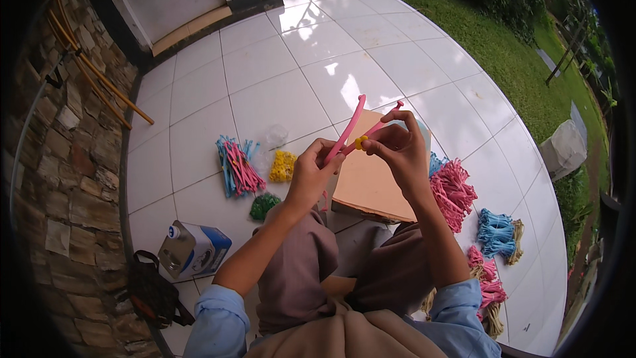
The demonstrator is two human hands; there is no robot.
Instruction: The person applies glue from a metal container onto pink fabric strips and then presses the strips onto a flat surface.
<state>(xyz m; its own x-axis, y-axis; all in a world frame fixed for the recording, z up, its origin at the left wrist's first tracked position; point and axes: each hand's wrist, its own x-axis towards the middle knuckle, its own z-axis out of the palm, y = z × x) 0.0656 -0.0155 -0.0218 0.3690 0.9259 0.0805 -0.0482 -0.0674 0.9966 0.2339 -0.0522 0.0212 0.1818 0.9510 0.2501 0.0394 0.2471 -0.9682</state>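
Both our hands busy with pink strips above a brown box

Our left hand grasps the lower part of a long pink strip, whose far end sticks up free, while our right hand pinches a small yellow piece on a second pink length; whether the two lengths join inside our left hand, we cannot tell. All of this is held over the brown box, between our hands and the tiled floor. To the left we see a bundle of blue and pink strips, a pack of yellow pieces and, nearer, a green pack. To the right lie a pink bundle and, nearer, a blue bundle
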